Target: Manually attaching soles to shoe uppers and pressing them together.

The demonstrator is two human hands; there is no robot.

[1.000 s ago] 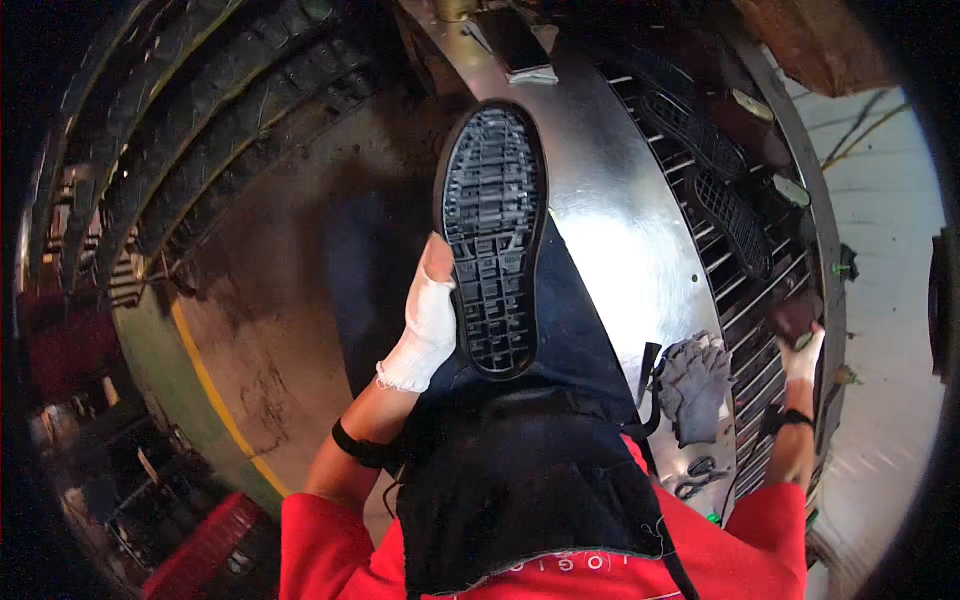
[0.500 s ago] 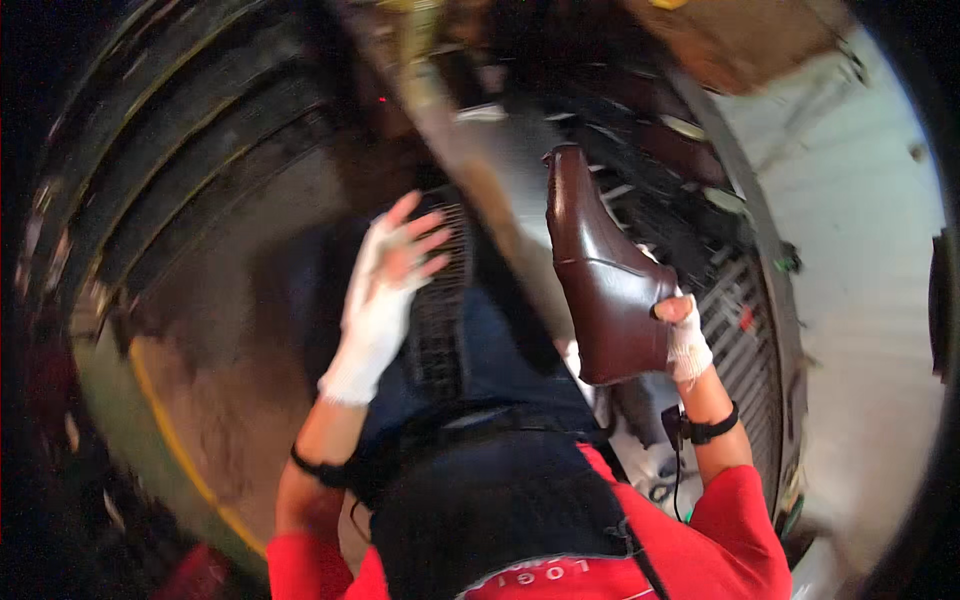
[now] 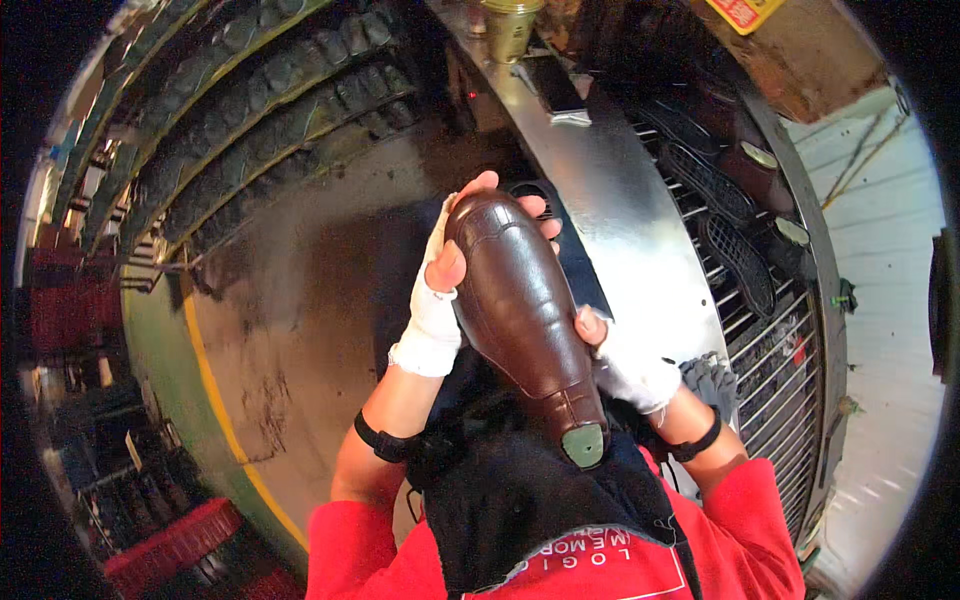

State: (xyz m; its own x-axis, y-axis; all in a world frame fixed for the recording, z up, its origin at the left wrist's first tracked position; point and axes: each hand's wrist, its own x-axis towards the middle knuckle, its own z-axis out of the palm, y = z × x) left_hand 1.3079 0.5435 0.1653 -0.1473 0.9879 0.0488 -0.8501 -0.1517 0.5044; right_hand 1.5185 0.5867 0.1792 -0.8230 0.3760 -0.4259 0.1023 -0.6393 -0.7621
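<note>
A glossy dark brown leather shoe upper [image 3: 515, 285] is stretched over a last and held before my chest, toe pointing away. The last's green end [image 3: 583, 446] shows at the top opening, nearest my apron. My left hand [image 3: 432, 310], in a white fingerless glove, cups the toe part, thumb on one side and fingertips coming round the other. Gloved likewise, my right hand [image 3: 630, 368] grips the side towards the heel, its thumb on the leather and its other fingers hidden. A black ridged piece [image 3: 533, 190] peeks out behind the toe; how it lies there is hidden.
A shiny metal ledge [image 3: 640, 250] runs along my right, with a barred rack beyond it carrying black soles [image 3: 738, 262] and brown shoes. A cup [image 3: 510, 30] and a black flat object [image 3: 553, 88] lie farther off. Shelves of dark shoes [image 3: 290, 80] stand at the left.
The shoe has swung from my right side to the middle and turned its toe and top to view. My left hand, empty and spread before, has closed round the toe.
</note>
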